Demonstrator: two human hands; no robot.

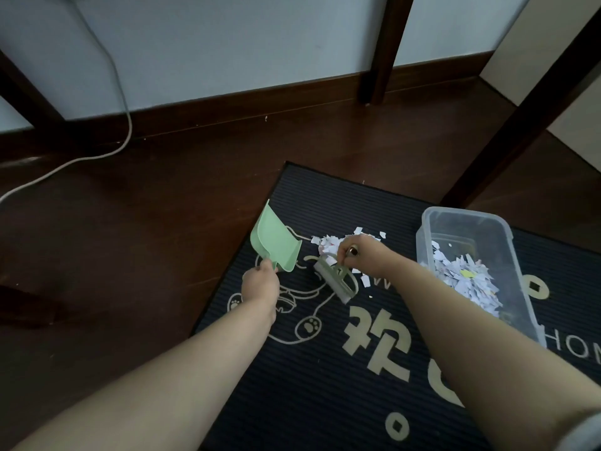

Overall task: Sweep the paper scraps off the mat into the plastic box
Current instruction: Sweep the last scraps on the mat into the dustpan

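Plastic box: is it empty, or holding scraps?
Partly filled. The plastic box has no lid on, and a heap of paper scraps lies in its near half; the far end shows bare bottom.

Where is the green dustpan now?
In the head view, left of centre: the left hand holds the green dustpan at the left edge of the mat, left of the paper scraps.

**Dim, soft light with wide-angle bend**

The light is weak and even. The pale painted wall (227, 43) is brightest, and the dark brown wooden floor (113, 222) shows a dull sheen at left. The clear plastic box (465, 212) catches faint rim highlights. Shadows are soft. The dark skirting board (260, 100) bows, and the frame edges blur.
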